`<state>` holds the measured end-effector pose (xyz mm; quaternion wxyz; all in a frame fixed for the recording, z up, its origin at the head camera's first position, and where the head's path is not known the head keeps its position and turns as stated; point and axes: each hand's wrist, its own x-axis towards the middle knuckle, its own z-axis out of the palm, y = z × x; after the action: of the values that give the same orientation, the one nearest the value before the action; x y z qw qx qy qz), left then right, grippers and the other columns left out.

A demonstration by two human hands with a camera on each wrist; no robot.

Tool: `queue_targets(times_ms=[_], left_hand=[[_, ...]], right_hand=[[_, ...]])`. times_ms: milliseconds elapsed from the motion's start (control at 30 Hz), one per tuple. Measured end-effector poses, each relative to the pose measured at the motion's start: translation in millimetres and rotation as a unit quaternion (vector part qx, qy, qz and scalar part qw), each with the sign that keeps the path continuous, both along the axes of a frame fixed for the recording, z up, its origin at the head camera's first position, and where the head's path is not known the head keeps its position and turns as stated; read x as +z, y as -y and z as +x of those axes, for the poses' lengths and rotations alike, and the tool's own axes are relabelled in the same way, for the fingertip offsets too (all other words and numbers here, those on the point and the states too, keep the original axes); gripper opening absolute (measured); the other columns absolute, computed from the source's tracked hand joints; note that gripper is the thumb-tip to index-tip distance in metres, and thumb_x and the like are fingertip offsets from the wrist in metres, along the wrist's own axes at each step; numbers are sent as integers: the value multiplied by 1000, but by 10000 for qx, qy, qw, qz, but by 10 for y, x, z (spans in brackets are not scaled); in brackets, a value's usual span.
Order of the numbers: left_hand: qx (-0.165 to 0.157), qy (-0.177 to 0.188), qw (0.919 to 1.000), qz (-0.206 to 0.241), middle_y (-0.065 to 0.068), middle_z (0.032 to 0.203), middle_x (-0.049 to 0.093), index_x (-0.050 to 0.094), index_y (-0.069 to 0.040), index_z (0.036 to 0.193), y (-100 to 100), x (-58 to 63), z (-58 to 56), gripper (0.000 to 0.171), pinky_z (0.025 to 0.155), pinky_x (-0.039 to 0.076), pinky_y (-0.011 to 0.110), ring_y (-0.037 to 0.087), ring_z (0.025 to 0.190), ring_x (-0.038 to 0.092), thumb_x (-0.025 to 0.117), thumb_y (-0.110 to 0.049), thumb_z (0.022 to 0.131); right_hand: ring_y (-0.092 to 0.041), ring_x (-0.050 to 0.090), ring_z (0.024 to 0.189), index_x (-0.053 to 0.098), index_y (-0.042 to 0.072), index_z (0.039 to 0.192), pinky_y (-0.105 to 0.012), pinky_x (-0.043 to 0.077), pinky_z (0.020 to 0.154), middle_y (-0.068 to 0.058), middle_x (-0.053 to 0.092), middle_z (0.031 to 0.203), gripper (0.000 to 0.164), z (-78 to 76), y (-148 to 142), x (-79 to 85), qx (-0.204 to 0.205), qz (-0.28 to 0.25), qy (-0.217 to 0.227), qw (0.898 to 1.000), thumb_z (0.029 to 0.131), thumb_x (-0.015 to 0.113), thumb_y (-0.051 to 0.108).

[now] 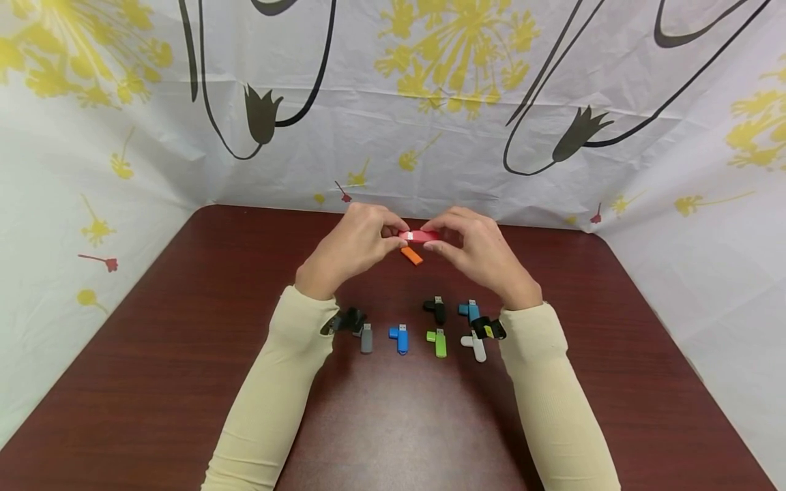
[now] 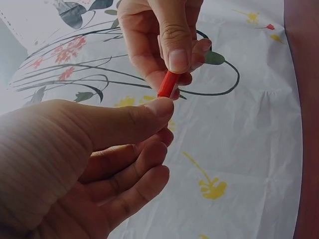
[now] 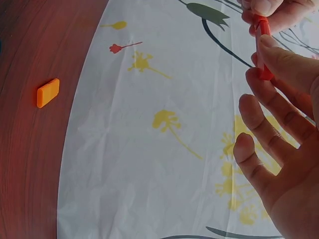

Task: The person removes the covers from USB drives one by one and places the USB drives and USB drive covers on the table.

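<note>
Both hands meet over the far part of the table on a red USB flash drive [image 1: 422, 236], lifted off the surface. My left hand [image 1: 351, 240] pinches one end of it between thumb and index finger. At the other end, the thumb and fingertips of my right hand [image 1: 482, 251] grip the drive. In the left wrist view only a short stretch of the red body [image 2: 168, 85] shows between the fingertips. The right wrist view shows more of its length, with the other right fingers spread loosely below. Just under the hands lies an orange USB drive [image 1: 412, 256].
Nearer on the dark wooden table [image 1: 153, 354] lie several swivelled USB drives: grey [image 1: 366, 339], blue [image 1: 402, 339], green [image 1: 440, 343], white [image 1: 479, 349], black [image 1: 439, 311] and teal [image 1: 473, 311]. A patterned white sheet [image 1: 344, 136] hangs behind and at both sides.
</note>
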<state>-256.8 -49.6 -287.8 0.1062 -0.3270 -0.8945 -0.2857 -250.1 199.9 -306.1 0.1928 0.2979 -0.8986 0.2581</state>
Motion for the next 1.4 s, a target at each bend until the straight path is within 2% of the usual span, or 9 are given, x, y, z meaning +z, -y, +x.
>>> queue_targets(times_ms=[167,267,467,567,733,1000,1100,1267,1400], left_hand=[[670,-55,9973,301,11,100,82,84,-2,106,259,6,-17,12,79,62,36,23,88,76,83,-9,96],[868,3,9947,543,12,98,81,84,-2,107,362,20,-23,13,79,61,38,24,87,75,83,-9,96],[749,15,9948,695,13,99,80,84,-1,106,347,20,-33,14,80,61,38,25,89,74,83,-11,97],[758,58,9949,663,13,100,80,84,-2,106,315,16,-30,13,81,61,38,25,91,72,83,-11,97],[793,133,9951,570,13,101,80,84,-2,107,289,18,-30,14,81,60,38,25,91,71,83,-11,96],[740,104,9964,397,12,102,79,83,-3,107,267,-6,-50,13,81,61,38,24,91,72,81,-13,98],[711,146,9966,382,12,101,79,83,-2,107,262,-7,-42,14,80,60,38,25,90,72,81,-13,98],[647,290,9967,404,12,103,79,83,-2,108,237,-10,-33,14,80,61,38,24,91,72,80,-14,99],[602,296,9972,341,12,106,79,83,-3,109,204,-8,-34,15,81,62,37,24,93,73,80,-14,100]], right_hand=[[-21,61,80,82,9,111,-33,46,73,-8,73,93,19,-10,-272,34,-631,-171,-344,9973,93,87,9],[-22,61,79,83,10,112,-32,46,73,-9,72,93,19,15,-379,64,-893,-308,-322,9950,93,86,9],[-24,64,86,80,8,116,-40,50,79,-11,74,102,20,12,-275,52,-827,-186,156,9963,97,82,11],[-25,65,87,78,7,118,-42,50,81,-10,74,102,21,16,-171,23,-848,-57,609,9945,98,80,14],[-26,67,91,69,8,124,-43,53,83,-9,74,104,27,37,-5,4,-940,166,1384,9858,102,76,21],[-23,60,77,60,14,107,-39,49,71,-4,67,91,14,47,265,-7,-722,574,1816,9790,103,68,24],[-19,58,73,60,15,104,-37,48,67,-3,69,93,10,42,378,-35,-602,782,1964,9755,104,65,24],[-17,61,71,65,12,105,-36,49,65,-4,71,95,10,33,553,-152,-521,1450,2332,9602,105,60,22],[-20,63,76,68,11,110,-38,51,69,-5,68,91,15,5,685,-293,-709,2052,2711,9378,106,59,22]])
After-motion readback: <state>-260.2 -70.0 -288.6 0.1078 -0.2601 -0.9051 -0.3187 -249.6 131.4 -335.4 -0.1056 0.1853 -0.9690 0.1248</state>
